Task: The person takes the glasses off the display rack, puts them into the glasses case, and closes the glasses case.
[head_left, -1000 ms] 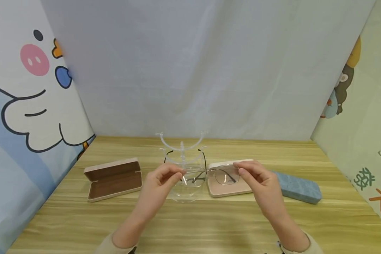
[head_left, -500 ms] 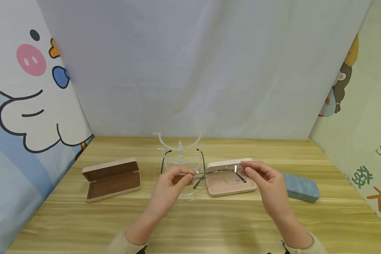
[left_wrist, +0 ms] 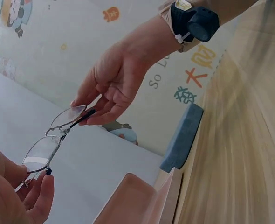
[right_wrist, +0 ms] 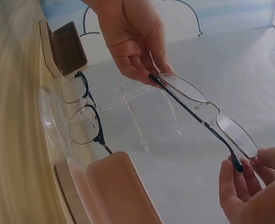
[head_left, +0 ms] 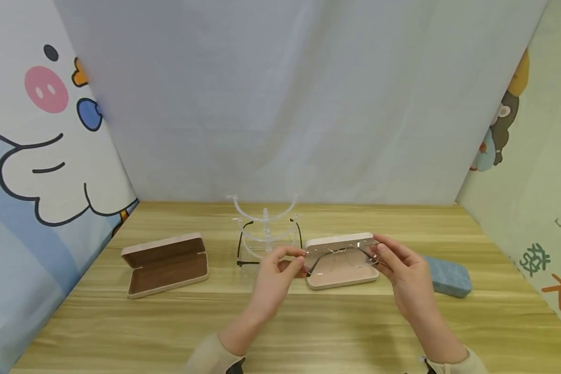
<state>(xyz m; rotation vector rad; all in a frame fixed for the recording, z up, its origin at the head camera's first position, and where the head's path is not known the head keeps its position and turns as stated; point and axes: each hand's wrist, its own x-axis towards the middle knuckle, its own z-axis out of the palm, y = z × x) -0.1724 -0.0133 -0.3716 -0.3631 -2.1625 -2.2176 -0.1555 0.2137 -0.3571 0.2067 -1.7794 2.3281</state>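
Thin metal-rimmed eyeglasses (head_left: 338,251) with dark temple tips are held in the air between both hands, temples folded behind the lenses. My left hand (head_left: 276,285) pinches one end of the frame between thumb and fingers. At the other end, my right hand (head_left: 409,280) grips the rim and a temple tip, as the right wrist view shows. Behind and below the eyeglasses (right_wrist: 189,109) lies an opened glasses case (head_left: 343,283) with pink lining, partly seen through the lenses.
A clear tiered display stand (head_left: 266,223) holds dark-browed eyeglasses (right_wrist: 99,127) low down, partly behind the left hand. An opened cream case (head_left: 168,270) with brown lining stands left. A closed blue case (head_left: 451,275) lies right, partly behind the right hand. A grey cloth backdrop (head_left: 280,104) rises behind.
Both hands have carried the eyeglasses rightward, from in front of the display stand to in front of the pink-lined case. More of the eyeglasses on the stand now shows.
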